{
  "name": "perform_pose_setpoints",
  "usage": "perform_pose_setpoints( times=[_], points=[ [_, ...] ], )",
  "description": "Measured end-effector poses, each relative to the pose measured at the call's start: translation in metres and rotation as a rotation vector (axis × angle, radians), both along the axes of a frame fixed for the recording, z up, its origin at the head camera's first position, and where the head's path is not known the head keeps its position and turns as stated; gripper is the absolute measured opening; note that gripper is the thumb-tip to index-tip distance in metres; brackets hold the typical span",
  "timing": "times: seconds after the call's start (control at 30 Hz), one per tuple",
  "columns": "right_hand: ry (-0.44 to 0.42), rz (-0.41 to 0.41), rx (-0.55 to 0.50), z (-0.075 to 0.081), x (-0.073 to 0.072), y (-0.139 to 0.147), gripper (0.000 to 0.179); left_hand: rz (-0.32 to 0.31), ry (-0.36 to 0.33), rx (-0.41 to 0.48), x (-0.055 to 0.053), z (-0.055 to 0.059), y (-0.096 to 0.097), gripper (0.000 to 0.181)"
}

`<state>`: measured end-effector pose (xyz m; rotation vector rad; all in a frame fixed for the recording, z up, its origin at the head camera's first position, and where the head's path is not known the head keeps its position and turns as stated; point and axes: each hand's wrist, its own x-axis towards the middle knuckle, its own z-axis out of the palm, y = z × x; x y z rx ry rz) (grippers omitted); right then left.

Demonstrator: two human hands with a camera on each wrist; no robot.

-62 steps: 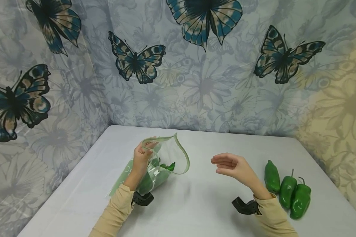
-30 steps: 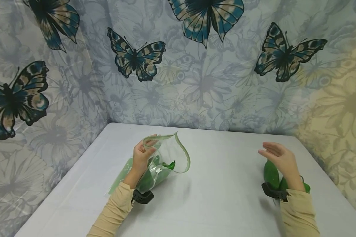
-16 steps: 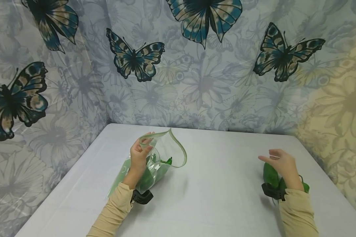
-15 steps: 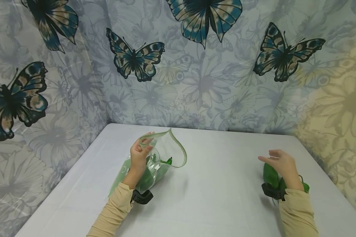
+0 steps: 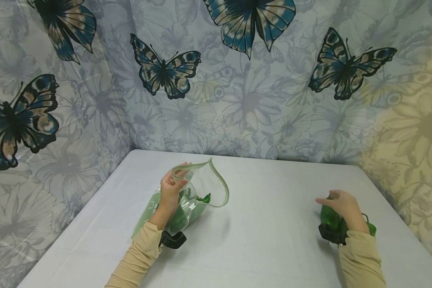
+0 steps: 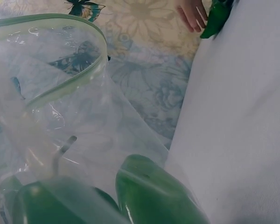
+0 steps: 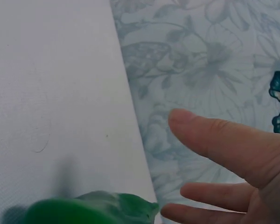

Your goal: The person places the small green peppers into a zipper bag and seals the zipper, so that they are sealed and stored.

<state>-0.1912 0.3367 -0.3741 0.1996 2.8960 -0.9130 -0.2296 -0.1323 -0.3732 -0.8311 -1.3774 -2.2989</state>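
Observation:
My left hand (image 5: 170, 191) pinches the rim of a clear zip bag (image 5: 220, 180) with a pale green edge, its mouth standing wide. Green peppers (image 6: 149, 191) lie inside, seen through the plastic in the left wrist view; a stem (image 5: 205, 199) shows near the mouth. On the right, my right hand (image 5: 345, 206) is low over the farthest loose green pepper (image 5: 328, 218), thumb and fingers spread apart. In the right wrist view that pepper's tip (image 7: 137, 205) is close to the fingertips; whether they touch is unclear. The forearm partly hides another pepper (image 5: 372, 229).
A white-covered table (image 5: 266, 240) lies under everything. Behind it and at the left hangs a floral cloth backdrop (image 5: 252, 104) with butterflies. Black wrist cameras (image 5: 173, 240) stick out beneath both wrists.
My right hand has moved from the table's middle rightward to the loose peppers, then lowered onto the farthest one's level. The left hand and bag have barely shifted.

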Motion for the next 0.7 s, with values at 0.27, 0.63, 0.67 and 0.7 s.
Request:
perform_pose_setpoints(
  times=[0.27, 0.63, 0.67, 0.7],
  points=[
    [0.034, 0.012, 0.022, -0.01, -0.004, 0.005, 0.071, -0.005, 0.004, -0.019, -0.001, -0.002, 0.0, 0.06],
    [-0.061, -0.005, 0.087, -0.015, -0.007, 0.008, 0.082, 0.002, 0.006, -0.039, -0.003, -0.003, -0.002, 0.056],
    [-0.076, -0.002, 0.088, -0.014, -0.006, 0.007, 0.084, 0.001, 0.007, -0.042, -0.003, -0.003, -0.002, 0.056],
    [-0.085, 0.003, 0.087, -0.014, -0.006, 0.006, 0.086, 0.0, 0.008, -0.045, -0.002, -0.004, -0.002, 0.056]
  ],
)
